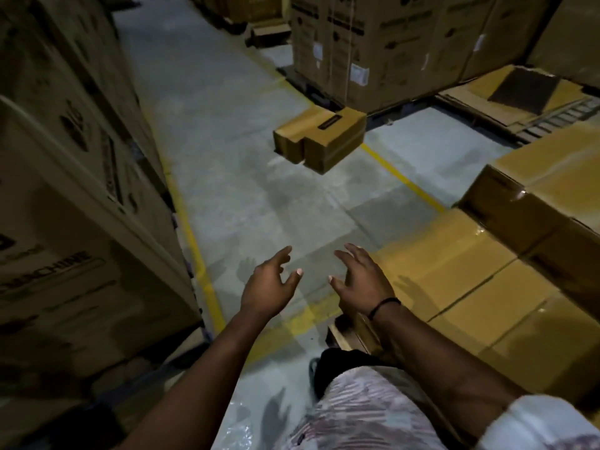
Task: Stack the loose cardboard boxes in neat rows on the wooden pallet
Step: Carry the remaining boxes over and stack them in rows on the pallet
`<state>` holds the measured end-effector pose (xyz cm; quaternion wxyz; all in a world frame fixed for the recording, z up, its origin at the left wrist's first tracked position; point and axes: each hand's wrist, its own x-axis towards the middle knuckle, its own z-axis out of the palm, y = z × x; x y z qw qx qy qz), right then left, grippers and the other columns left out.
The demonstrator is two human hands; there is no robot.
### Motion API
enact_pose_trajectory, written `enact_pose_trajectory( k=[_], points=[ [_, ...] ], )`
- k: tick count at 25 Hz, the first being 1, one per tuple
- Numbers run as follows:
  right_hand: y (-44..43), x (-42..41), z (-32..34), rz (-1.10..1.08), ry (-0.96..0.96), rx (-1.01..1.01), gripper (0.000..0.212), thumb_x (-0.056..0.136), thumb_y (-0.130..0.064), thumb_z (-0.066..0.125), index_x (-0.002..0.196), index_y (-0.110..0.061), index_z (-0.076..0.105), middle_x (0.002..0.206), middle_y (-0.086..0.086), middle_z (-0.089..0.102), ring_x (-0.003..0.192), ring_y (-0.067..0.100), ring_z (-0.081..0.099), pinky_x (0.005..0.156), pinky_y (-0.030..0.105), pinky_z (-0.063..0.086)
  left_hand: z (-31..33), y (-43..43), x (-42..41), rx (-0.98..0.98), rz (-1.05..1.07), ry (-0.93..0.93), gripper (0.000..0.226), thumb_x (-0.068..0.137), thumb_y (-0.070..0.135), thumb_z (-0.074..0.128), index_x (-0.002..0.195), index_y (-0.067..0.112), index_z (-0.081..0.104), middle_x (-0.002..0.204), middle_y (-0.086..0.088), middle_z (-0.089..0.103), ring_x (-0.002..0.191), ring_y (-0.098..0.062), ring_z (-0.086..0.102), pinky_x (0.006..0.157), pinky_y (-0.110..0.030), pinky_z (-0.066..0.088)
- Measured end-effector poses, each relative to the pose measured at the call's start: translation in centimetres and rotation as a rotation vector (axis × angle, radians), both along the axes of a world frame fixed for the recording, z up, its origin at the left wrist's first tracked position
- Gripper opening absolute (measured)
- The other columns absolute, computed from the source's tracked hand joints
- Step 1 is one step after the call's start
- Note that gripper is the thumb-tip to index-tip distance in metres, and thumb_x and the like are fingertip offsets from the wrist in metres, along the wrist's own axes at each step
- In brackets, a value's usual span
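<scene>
Two loose brown cardboard boxes [319, 138] lie side by side on the grey floor ahead, near a yellow line. My left hand [269, 284] and my right hand [362, 280] are stretched forward over the floor, fingers spread, holding nothing, well short of those boxes. On my right, taped cardboard boxes [480, 280] sit in rows on a wooden pallet [339, 336], whose corner shows under my right wrist. A second layer of boxes [532, 196] rests on top further right.
Tall printed cartons [74, 196] wall off the left side of the aisle. Large stacked cartons [373, 43] on a dark pallet stand at the back. Flattened cardboard [506, 92] lies on another pallet at far right. Yellow floor lines [198, 254] mark the aisle.
</scene>
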<state>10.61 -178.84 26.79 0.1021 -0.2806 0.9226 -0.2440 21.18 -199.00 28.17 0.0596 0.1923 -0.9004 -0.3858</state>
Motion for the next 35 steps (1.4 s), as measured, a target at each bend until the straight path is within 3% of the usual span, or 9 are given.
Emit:
enact_pose_trajectory(
  k=[7, 17, 22, 28, 35],
  points=[
    [-9.6, -11.4, -3.6, -0.026, -0.057, -0.072, 0.062, 0.095, -0.049, 0.062, 0.15, -0.025, 0.046, 0.162, 0.0, 0.032, 0.149, 0.02, 0.03, 0.117, 0.042, 0.035, -2.5, -9.1, -9.5, 0.005, 0.029, -0.047, 0.053, 0.095, 0.055, 0.061, 0.145, 0.041, 0.05, 0.132, 0.017, 0.064, 0.115, -0.007, 0.064, 0.091, -0.038, 0.056],
    [-25.3, -34.9, -2.0, 0.097, -0.025, -0.042, 0.066, 0.095, -0.051, 0.06, 0.151, -0.023, 0.043, 0.161, 0.004, 0.035, 0.143, 0.025, 0.04, 0.114, 0.038, 0.038, -0.5, -23.1, -34.7, 0.047, 0.06, -0.026, 0.049, 0.094, 0.052, 0.064, 0.14, 0.04, 0.055, 0.127, 0.016, 0.068, 0.107, -0.005, 0.067, 0.093, -0.038, 0.057],
    [-28.5, -43.5, -2.8, 0.041, -0.091, -0.026, 0.066, 0.095, -0.051, 0.061, 0.152, -0.024, 0.043, 0.16, 0.003, 0.036, 0.144, 0.023, 0.038, 0.115, 0.036, 0.036, -1.7, -28.0, -44.2, 0.097, 0.041, -0.053, 0.049, 0.092, 0.056, 0.063, 0.138, 0.043, 0.056, 0.122, 0.019, 0.068, 0.102, 0.001, 0.067, 0.087, -0.038, 0.059],
    [-32.0, -54.6, -4.9, -0.094, -0.112, -0.035, 0.062, 0.095, -0.046, 0.064, 0.149, -0.021, 0.048, 0.157, 0.005, 0.041, 0.142, 0.024, 0.041, 0.114, 0.039, 0.038, -4.0, -34.7, -55.4, 0.189, 0.04, -0.094, 0.045, 0.093, 0.042, 0.07, 0.137, 0.035, 0.061, 0.122, 0.011, 0.07, 0.098, -0.004, 0.069, 0.086, -0.031, 0.057],
    [-41.4, -71.4, -5.9, -0.21, -0.112, -0.01, 0.062, 0.096, -0.049, 0.061, 0.149, -0.021, 0.047, 0.156, 0.005, 0.041, 0.141, 0.025, 0.042, 0.113, 0.039, 0.038, -5.2, -44.5, -74.3, 0.2, -0.095, -0.104, 0.047, 0.094, 0.043, 0.068, 0.139, 0.032, 0.059, 0.123, 0.01, 0.07, 0.099, -0.009, 0.069, 0.089, -0.039, 0.058]
  ],
)
